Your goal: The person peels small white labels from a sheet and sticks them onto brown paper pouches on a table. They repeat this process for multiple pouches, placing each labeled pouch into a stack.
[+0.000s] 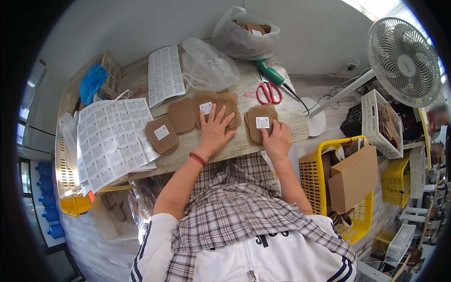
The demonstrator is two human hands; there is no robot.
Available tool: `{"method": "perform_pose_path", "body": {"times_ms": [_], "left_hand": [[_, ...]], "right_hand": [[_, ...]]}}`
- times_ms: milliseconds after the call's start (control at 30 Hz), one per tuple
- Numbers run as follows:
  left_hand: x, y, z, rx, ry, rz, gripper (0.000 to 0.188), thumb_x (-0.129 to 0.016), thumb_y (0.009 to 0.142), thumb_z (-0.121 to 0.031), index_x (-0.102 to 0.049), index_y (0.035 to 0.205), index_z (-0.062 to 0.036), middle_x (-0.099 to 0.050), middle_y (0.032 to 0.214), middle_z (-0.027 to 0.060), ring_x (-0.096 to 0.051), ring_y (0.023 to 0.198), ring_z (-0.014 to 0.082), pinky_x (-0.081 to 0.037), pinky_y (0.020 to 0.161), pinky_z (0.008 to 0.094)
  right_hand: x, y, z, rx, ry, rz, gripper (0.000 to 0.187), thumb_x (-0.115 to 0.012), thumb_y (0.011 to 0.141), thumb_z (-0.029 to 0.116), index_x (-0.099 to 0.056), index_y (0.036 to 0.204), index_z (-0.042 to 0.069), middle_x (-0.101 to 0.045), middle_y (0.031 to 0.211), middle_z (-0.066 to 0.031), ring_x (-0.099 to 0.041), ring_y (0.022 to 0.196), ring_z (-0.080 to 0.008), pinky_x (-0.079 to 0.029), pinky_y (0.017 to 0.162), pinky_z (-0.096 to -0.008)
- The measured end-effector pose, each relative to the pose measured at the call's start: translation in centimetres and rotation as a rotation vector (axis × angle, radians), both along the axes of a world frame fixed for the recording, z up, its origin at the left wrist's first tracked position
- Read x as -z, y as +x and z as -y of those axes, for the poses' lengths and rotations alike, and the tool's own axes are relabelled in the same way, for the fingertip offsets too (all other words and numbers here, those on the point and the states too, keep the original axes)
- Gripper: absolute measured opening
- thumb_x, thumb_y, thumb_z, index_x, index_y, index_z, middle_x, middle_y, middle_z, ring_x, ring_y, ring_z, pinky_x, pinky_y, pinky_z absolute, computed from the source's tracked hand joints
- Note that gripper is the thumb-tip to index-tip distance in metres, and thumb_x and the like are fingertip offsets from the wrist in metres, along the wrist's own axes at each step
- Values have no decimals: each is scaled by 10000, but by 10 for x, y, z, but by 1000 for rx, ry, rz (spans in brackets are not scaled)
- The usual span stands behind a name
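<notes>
My left hand (pixel 214 130) lies flat with fingers spread on a row of brown leather patches (pixel 206 109) on the wooden table (pixel 291 113). My right hand (pixel 278 137) presses its fingertips on a small stack of brown patches (pixel 261 121) whose top piece bears a white square label (pixel 262 122). Two more patches sit to the left, one labelled (pixel 161 133) and one plain (pixel 181 115). Sheets of white stickers (pixel 110 141) lie at the table's left end.
Red-handled scissors (pixel 268 92), a green-handled tool (pixel 269 72), clear plastic bags (pixel 209 66) and a bag of patches (pixel 245 33) sit at the table's far side. A yellow basket with a cardboard box (pixel 353 178), a white crate (pixel 383 123) and a fan (pixel 404 61) stand to the right.
</notes>
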State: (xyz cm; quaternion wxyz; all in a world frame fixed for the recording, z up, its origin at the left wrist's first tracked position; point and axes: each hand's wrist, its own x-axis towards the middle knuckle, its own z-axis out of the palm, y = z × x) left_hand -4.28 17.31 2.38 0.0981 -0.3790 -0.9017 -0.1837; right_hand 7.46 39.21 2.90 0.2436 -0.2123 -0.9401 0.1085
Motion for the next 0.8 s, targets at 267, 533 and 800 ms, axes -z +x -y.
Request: {"method": "perform_pose_path", "body": {"times_ms": [267, 533, 800], "left_hand": [[-10, -3, -18, 115, 207, -46, 436, -690, 930, -350, -665, 1322, -162, -517, 1517, 97, -285, 1534, 299, -77, 1260, 612], [7, -5, -87, 239, 301, 231, 575, -771, 837, -430, -654, 1360, -220, -496, 1528, 123, -276, 1533, 349, -79, 1273, 568], [14, -6, -88, 238, 288, 261, 643, -796, 795, -477, -646, 1376, -248, -481, 1541, 125, -274, 1533, 355, -71, 1275, 565]], "right_hand": [[-1, -5, -37, -195, -381, -228, 202, -815, 817, 140, -755, 1007, 108, -639, 959, -66, -644, 893, -248, -533, 769, -398], [15, -31, -34, -178, -531, -237, 151, -825, 805, 150, -770, 935, 95, -644, 896, -63, -658, 853, -233, -542, 757, -370], [14, -37, -39, -121, -633, -152, 154, -832, 785, 194, -770, 878, 88, -662, 875, -80, -678, 804, -253, -538, 749, -401]]}}
